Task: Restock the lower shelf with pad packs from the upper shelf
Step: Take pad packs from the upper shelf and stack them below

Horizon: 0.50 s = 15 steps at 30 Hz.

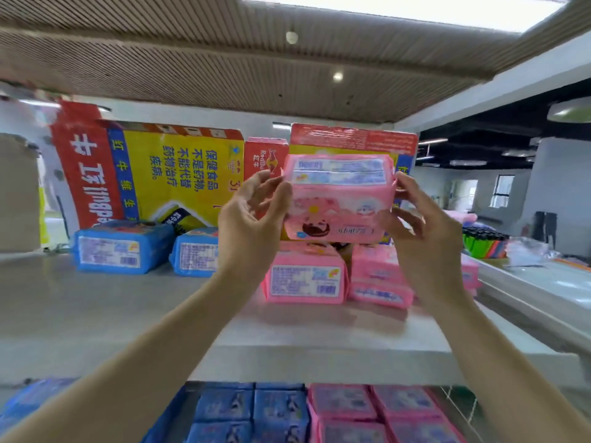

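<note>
Holding a soft pink plastic pad pack (339, 199) up in front of the face, the person has it clamped between both hands. The left hand (252, 219) has its thumb and curled fingers on the pack's left end, and the right hand (425, 231) grips the right end the same way. The pack's long axis runs straight across from one hand to the other, roughly level, printed face toward the person. It hangs in the air clear of the pile of matching pink packs (305, 279) that sits on the pale grey upper shelf (128, 314), right of two blue packs (118, 247) and in front of flattened red-and-yellow cardboard cartons (166, 174).

From where I stand, what matters is where the pack must go. On the lower shelf (460, 402) the pink rows (383, 414) lie straight beneath the pack and nearer the body, beside the blue rows (252, 410) on the left. Neither hand is nearer, since both sit level with each other. I judge the pack has to come back over the upper shelf's front lip, then down, drifting slightly right.
</note>
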### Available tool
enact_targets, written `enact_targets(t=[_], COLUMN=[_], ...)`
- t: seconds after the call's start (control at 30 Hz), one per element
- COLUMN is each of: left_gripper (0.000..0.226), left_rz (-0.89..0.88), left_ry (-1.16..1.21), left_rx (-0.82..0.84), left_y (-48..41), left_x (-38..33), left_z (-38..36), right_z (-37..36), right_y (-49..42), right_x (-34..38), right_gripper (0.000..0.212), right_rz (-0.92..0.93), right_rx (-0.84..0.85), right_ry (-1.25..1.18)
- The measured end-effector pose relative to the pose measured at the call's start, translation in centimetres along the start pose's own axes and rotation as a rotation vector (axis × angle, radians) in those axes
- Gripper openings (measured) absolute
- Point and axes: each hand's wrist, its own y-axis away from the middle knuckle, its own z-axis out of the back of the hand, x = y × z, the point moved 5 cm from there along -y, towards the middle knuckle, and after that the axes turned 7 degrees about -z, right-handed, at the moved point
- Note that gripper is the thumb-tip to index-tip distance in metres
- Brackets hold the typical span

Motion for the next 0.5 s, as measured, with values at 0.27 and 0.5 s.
enact_targets(t=[0.27, 0.5], left_gripper=[0.086, 0.118], left_rz=[0.036, 0.056], left_ry=[-0.132, -0.056], left_rx=[0.33, 0.528], left_y=[9.1, 18.0], left_x=[-3.4, -5.4], left_z=[0.3, 2.0], right_z=[5.5, 7.7], right_y=[7.6, 14.2], right_x=[4.1, 1.3], right_gripper=[0.037, 0.044], right_rz=[-0.067, -0.423], right_rx=[-0.007, 0.188], right_ry=[-0.16, -0.639])
